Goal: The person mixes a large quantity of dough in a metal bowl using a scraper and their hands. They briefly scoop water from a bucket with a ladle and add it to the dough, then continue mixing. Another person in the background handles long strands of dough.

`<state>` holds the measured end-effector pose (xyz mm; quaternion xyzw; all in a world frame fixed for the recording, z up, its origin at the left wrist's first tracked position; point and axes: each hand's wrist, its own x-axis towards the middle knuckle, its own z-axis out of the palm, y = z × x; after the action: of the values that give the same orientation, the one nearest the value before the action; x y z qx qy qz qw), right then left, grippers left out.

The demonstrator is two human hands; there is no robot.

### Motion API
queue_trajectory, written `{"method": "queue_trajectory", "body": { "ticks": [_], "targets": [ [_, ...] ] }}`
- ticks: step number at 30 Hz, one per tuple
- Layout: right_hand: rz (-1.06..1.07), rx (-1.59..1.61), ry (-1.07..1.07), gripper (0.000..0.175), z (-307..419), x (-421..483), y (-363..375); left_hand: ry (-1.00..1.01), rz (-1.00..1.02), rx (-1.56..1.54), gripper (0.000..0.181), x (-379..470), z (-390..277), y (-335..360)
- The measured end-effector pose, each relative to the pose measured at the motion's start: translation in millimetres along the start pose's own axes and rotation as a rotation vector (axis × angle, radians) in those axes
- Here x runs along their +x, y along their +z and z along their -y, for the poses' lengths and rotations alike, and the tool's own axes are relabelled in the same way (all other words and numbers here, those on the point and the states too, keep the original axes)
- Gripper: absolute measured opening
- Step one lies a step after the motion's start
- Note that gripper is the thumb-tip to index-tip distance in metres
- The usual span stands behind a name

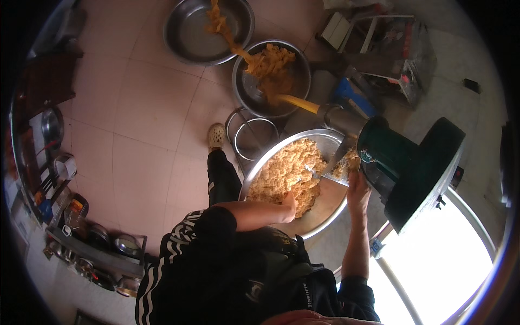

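Note:
A wide metal basin [332, 191] before me holds a mass of crumbly yellow-brown dough [284, 174]. My left hand [290, 207] rests at the dough's near edge, its fingers partly hidden. My right hand [358, 190] is at the side of a metal feed tray [336, 177] that has more dough in it; whether it grips the tray is unclear. The tray adjoins a green machine [392, 148] with a metal barrel [341, 118]. From the barrel's end a yellow strip [298, 103] runs into a second metal basin [239, 87], where folded strips are heaped.
A strip also hangs over a third metal basin [168, 34]. A round metal stand [256, 120] is beside the large basin. A cluttered rack [386, 57] stands at upper right. Pans and bowls line a shelf [97, 254] at lower left. Bright light enters at lower right.

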<state>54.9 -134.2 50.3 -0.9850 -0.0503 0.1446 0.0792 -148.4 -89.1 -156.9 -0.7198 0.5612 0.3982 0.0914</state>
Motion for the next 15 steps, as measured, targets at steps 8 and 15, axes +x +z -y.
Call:
{"method": "queue_trajectory", "body": {
  "ticks": [8,15],
  "targets": [
    [0.056,0.031,0.091,0.023,2,-12,-2,0.102,-0.281,-0.349,0.043,-101,52,-19],
    [-0.028,0.031,0.09,0.021,19,-17,-6,-0.019,-0.71,-0.541,0.041,-105,56,-30]
  ]
}}
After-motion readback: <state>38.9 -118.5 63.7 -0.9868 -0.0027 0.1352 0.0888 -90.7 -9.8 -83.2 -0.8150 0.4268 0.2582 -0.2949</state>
